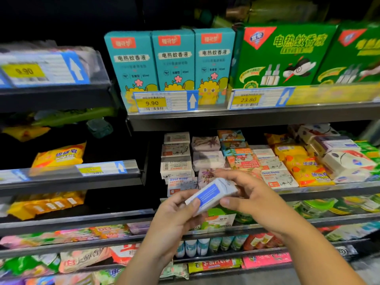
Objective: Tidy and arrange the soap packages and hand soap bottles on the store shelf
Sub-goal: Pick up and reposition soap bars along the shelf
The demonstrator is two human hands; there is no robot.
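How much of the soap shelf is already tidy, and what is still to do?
Done: the white Goat Soap boxes and the floral packs beside them lie in neat columns. In hand: the left hand and right hand both hold a white and blue soap box, not yet placed. Left: the white packs at the right end of the shelf lie tilted and piled.

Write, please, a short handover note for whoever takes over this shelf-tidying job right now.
Left hand: grips the near end of a white-and-blue soap box.
Right hand: holds its far end.
The box is off the shelf, in front of the soap shelf.
Done: Goat Soap boxes, floral-wrapped bars and yellow soap packs lie in rows there.
Left: shelve the held box, and probably straighten the tilted white packs at the right. I cannot clearly pick out any hand soap bottles.
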